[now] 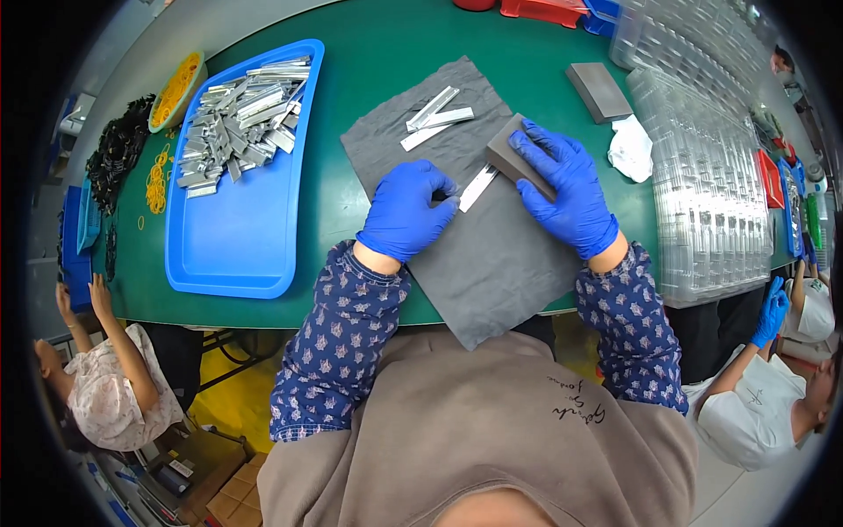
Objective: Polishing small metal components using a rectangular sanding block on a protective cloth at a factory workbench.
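On a dark grey cloth (pixel 492 263), my right hand (pixel 571 189), in a blue glove, grips a grey rectangular block (pixel 511 151), apparently a sanding block. A flat silver metal strip (pixel 479 187) runs under the block; its far end is hidden there. My left hand (pixel 408 211), also gloved in blue, has its fingers curled in a pinch at the strip's near end; the exact contact is partly hidden. Beyond my left hand, a few loose metal strips (pixel 436 127) lie crossed on the cloth.
A blue tray (pixel 233 255) of heaped metal strips is at left, beside yellow rubber bands (pixel 158 180) and a bowl (pixel 201 81). At right are another grey block (pixel 599 90), a crumpled white wad (pixel 630 149) and stacked clear plastic trays (pixel 709 193). People sit on both sides.
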Motion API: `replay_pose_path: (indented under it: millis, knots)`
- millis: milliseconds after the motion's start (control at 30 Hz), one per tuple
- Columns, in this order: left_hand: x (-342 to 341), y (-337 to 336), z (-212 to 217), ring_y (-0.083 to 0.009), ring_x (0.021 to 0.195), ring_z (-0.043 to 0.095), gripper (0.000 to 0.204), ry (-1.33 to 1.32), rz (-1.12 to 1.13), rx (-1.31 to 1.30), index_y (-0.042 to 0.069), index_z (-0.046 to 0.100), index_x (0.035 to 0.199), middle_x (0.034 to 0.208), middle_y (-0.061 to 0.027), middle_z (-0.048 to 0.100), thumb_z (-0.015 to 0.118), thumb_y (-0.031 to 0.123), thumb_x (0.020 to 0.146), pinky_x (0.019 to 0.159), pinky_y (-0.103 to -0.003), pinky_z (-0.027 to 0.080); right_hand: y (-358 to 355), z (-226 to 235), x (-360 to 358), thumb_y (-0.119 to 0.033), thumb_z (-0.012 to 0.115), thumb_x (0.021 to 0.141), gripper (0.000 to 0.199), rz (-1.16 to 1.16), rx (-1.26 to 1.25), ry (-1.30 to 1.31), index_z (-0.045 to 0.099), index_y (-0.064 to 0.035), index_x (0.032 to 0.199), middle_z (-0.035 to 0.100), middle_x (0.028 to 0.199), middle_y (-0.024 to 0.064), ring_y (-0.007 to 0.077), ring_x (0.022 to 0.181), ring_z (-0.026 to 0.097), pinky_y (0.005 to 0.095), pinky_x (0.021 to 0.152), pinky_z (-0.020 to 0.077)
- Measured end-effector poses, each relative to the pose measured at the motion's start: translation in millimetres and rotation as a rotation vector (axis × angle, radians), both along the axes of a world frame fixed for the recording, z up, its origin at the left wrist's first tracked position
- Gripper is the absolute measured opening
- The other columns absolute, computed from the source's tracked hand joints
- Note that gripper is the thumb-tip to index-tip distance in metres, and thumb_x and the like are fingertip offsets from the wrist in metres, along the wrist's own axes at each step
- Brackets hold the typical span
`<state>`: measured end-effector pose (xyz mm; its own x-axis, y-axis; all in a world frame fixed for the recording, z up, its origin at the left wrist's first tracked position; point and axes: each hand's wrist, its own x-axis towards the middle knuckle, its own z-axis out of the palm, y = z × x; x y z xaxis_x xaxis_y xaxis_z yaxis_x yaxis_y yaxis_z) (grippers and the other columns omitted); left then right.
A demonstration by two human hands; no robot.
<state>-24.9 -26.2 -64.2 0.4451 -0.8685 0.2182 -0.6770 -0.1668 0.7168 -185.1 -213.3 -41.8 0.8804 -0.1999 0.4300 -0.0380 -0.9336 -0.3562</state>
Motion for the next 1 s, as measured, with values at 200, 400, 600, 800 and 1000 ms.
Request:
replay_pose_path:
  millis: [200, 400, 600, 800, 1000]
  knots:
    - [-4.8, 1.4, 0.8, -0.0296, 0.078, 0.058, 0.012, -0.028, 0.022, 0.056, 0.009, 0.066, 0.071, 0.076, -0.008, 0.06, 0.071, 0.021, 0.072, 0.07, -0.042, 0.044, 24.9, -7.1, 9.8, -0.017, 0.066, 0.076, 0.057, 0.068, -0.208, 0.102, 0.054, -0.0091, 0.131, 0.049, 0.137, 0.0155, 0.038, 0.113, 0.052, 0.0436, 0.098, 0.0414]
    - [-7.7, 1.0, -2.5, -0.0289, 0.08, 0.057, 0.012, -0.072, 0.035, 0.066, 0.013, 0.065, 0.069, 0.076, -0.0065, 0.059, 0.07, 0.023, 0.073, 0.073, -0.042, 0.042, 37.9, -11.7, 11.4, -0.017, 0.066, 0.076, 0.061, -0.009, -0.214, 0.132, 0.05, -0.009, 0.134, 0.046, 0.142, 0.0142, 0.037, 0.114, 0.051, 0.0451, 0.099, 0.0397]
    - [-5.6, 0.2, -3.8, -0.0286, 0.068, 0.058, 0.014, -0.113, 0.035, -0.063, 0.006, 0.064, 0.071, 0.071, -0.0098, 0.059, 0.072, 0.017, 0.071, 0.062, -0.04, 0.044, 13.5, -10.2, 19.4, -0.018, 0.066, 0.076, 0.061, -0.051, -0.252, 0.133, 0.051, -0.0099, 0.134, 0.045, 0.142, 0.0141, 0.0379, 0.11, 0.051, 0.0451, 0.098, 0.0402]
    - [-6.6, 1.2, -5.7, -0.0288, 0.069, 0.058, 0.013, -0.075, 0.018, -0.065, 0.006, 0.064, 0.07, 0.072, -0.0099, 0.059, 0.071, 0.017, 0.071, 0.063, -0.039, 0.044, 37.4, -6.1, 12.4, -0.018, 0.067, 0.075, 0.061, 0.104, -0.258, 0.096, 0.051, -0.0092, 0.134, 0.048, 0.139, 0.0141, 0.038, 0.11, 0.052, 0.0454, 0.095, 0.0428]
    - [-5.1, 0.0, -4.5, -0.0287, 0.07, 0.059, 0.011, -0.111, 0.021, -0.062, 0.007, 0.065, 0.07, 0.072, -0.0094, 0.06, 0.071, 0.016, 0.071, 0.063, -0.04, 0.045, 28.8, -9.6, 18.6, -0.018, 0.067, 0.075, 0.06, -0.032, -0.242, 0.148, 0.053, -0.0093, 0.132, 0.046, 0.141, 0.0141, 0.0376, 0.111, 0.051, 0.0442, 0.096, 0.0422]
